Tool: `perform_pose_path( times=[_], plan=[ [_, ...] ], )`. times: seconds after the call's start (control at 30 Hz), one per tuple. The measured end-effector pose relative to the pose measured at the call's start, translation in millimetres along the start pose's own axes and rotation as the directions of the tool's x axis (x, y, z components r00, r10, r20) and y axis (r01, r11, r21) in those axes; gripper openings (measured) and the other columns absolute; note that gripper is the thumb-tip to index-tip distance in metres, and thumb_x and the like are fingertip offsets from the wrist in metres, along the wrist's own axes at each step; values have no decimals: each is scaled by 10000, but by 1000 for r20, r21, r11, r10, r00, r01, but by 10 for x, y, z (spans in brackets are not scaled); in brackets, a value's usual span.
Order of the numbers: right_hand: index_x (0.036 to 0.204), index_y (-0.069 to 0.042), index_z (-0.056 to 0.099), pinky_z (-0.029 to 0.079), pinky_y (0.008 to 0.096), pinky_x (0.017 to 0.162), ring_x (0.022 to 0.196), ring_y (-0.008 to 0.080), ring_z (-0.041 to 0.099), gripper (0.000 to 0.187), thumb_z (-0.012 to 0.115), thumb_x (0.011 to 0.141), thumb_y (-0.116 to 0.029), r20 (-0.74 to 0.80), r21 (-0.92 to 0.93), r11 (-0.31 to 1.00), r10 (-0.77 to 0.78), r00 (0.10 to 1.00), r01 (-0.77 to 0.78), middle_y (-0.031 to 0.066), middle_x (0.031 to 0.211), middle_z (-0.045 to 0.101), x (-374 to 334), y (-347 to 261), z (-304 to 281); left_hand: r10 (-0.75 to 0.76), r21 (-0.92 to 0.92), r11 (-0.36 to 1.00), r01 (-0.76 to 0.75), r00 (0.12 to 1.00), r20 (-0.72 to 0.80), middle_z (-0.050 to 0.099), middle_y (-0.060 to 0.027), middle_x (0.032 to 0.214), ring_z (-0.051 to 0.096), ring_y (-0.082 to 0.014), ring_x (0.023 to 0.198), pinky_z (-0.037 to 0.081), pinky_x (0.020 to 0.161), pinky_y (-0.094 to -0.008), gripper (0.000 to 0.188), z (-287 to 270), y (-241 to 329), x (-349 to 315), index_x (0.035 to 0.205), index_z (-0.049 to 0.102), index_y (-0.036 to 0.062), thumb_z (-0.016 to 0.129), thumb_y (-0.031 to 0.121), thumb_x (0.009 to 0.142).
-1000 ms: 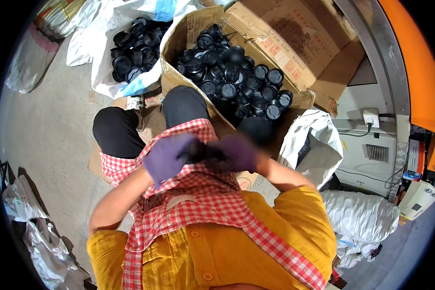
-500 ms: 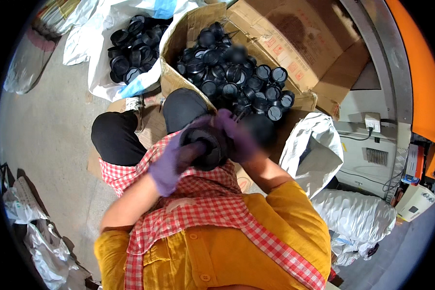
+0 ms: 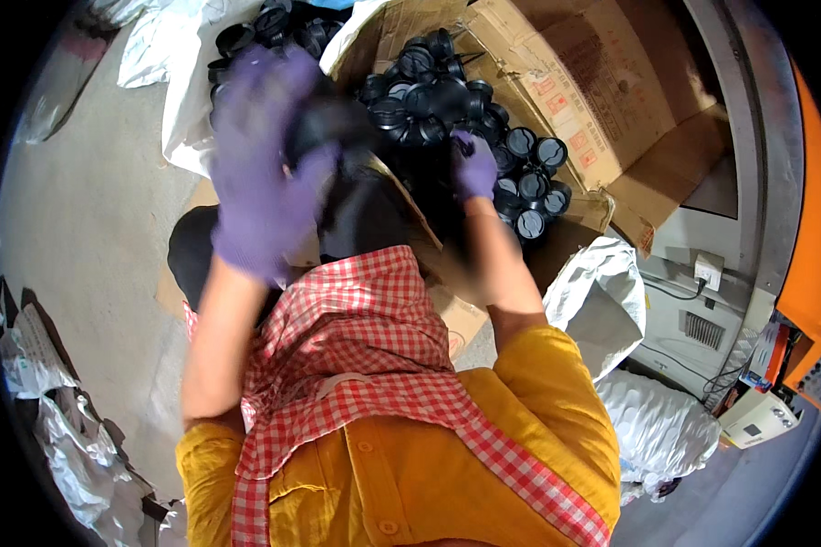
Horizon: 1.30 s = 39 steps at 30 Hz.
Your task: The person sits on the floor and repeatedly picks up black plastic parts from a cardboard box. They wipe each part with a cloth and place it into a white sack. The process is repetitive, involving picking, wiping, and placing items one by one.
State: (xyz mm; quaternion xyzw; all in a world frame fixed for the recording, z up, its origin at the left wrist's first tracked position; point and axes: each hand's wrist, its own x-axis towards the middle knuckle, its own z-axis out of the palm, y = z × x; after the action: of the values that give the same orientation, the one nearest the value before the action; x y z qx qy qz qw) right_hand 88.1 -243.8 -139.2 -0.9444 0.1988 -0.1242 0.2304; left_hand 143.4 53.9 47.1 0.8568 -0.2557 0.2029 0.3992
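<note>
My left hand (image 3: 269,169), in a purple glove, is raised high and blurred, closed on a round black plastic cap (image 3: 328,123). My right hand (image 3: 472,166), also gloved in purple, reaches into the open cardboard box (image 3: 575,82) and rests on the heap of black caps (image 3: 456,100) inside it; whether it grips one is hidden. I wear a yellow shirt and a red-and-white checked cloth (image 3: 365,365) over my lap.
A white plastic bag (image 3: 187,82) at the upper left holds more black caps. White sacks (image 3: 611,301) lie at the right, crumpled bags (image 3: 46,401) at the lower left. A grey machine (image 3: 702,273) with cables stands at the right on the concrete floor.
Both hands were together at my lap around a black cap. The left hand has since swung up and leftward with the cap, and the right hand has reached forward into the box.
</note>
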Motion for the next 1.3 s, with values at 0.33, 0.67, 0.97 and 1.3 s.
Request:
perform_pose_path(
  times=[0.33, 0.67, 0.97, 1.3],
  plan=[
    [1068, -98, 614, 461, 435, 866, 1020, 438, 538, 287, 543, 842, -260, 363, -543, 839, 271, 892, -34, 229, 1169, 527, 375, 562, 385, -355, -81, 905, 418, 847, 397, 334, -196, 1413, 387, -326, 1284, 373, 1019, -388, 590, 294, -343, -567, 1296, 483, 122, 697, 171, 749],
    [928, -18, 650, 447, 416, 828, 960, 391, 580, 344, 613, 803, -336, 33, -37, 905, 425, 904, -424, 239, 973, 629, -317, 959, -113, -180, -396, 848, 353, 893, 412, 580, -176, 1138, 561, -343, 1058, 451, 911, -370, 390, 701, 213, -689, 1087, 585, 53, 690, 56, 712],
    [1093, -28, 596, 448, 395, 864, 1012, 412, 567, 497, 643, 702, -330, 359, -232, 888, 457, 814, -397, 228, 1036, 627, -143, 1045, 72, -349, -303, 716, 629, 698, 625, 610, -130, 1091, 580, -213, 1025, 442, 904, -311, 354, 429, 208, -789, 1135, 584, 11, 638, 110, 800],
    [952, -73, 598, 407, 252, 524, 591, 137, 514, 152, 623, 811, -125, 591, 772, 106, 247, 768, -627, 13, 668, 530, -785, 28, -873, -122, -123, 978, 168, 941, 315, 546, -175, 1204, 539, -305, 1114, 417, 951, -344, 701, 491, 445, -685, 1335, 413, 72, 728, 155, 715]
  ],
)
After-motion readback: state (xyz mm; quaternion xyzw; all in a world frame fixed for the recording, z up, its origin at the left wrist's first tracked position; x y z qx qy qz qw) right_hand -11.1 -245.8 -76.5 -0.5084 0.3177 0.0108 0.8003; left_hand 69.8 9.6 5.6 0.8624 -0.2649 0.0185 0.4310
